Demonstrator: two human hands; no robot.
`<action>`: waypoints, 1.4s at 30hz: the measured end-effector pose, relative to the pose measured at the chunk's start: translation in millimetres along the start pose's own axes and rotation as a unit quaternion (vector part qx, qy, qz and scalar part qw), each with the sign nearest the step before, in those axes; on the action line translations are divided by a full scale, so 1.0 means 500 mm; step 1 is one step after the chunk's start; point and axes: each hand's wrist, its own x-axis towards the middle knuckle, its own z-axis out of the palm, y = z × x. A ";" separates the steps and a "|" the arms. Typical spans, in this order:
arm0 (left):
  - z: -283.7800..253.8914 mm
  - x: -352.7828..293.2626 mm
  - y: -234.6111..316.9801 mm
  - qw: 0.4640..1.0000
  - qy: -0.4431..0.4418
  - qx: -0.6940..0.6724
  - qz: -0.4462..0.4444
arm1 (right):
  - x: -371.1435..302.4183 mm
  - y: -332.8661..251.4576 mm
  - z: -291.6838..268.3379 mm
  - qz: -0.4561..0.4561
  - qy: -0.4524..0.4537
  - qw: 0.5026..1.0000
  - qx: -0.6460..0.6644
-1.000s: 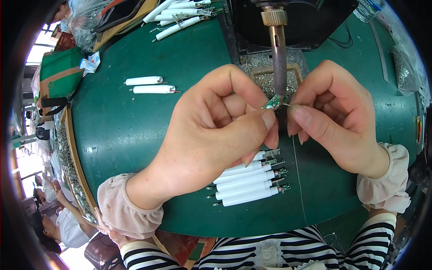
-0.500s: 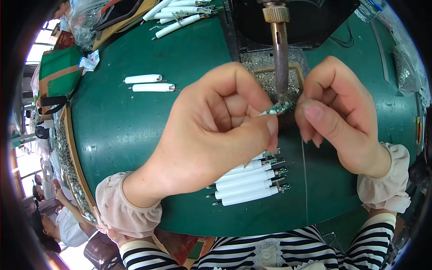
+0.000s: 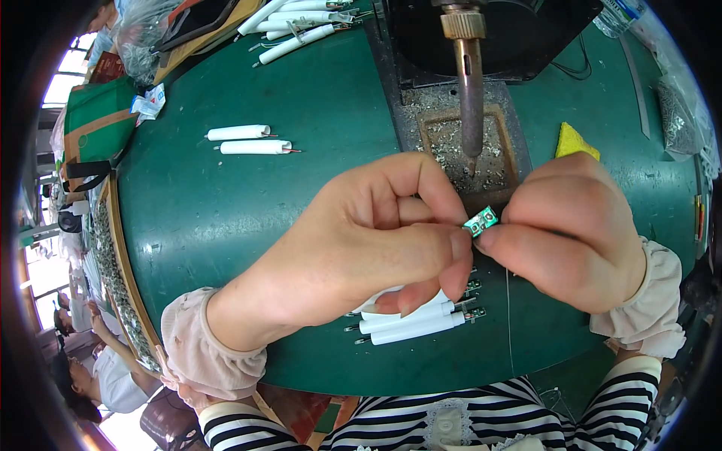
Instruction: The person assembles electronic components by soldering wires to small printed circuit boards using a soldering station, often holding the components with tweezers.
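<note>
Circuit board (image 3: 480, 221), small and green, sits pinched between both hands just below the soldering iron tip (image 3: 471, 161). Left hand (image 3: 361, 240) clamps its left edge between thumb and fingers; right hand (image 3: 571, 229) closes on its right edge. Hands nearly touch. White tubes (image 3: 417, 325) lie on the green surface (image 3: 218, 218) under the left hand; two more tubes (image 3: 248, 140) sit well apart, upper left.
</note>
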 end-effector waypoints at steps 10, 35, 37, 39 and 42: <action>-0.009 -0.001 0.001 0.999 -0.033 0.000 -0.009 | -0.006 -0.001 0.004 -0.030 -0.005 0.998 -0.054; 0.009 -0.001 -0.005 0.966 0.105 0.188 0.146 | 0.035 -0.013 -0.047 0.353 -0.137 0.901 0.210; 0.009 0.003 -0.007 0.967 0.110 0.172 0.155 | 0.030 -0.016 -0.037 0.372 -0.110 0.892 0.231; 0.009 0.004 -0.009 0.961 0.114 0.179 0.174 | 0.029 -0.019 -0.030 0.389 -0.083 0.882 0.253; 0.010 0.005 -0.009 0.958 0.116 0.182 0.190 | 0.030 -0.021 -0.022 0.397 -0.064 0.877 0.263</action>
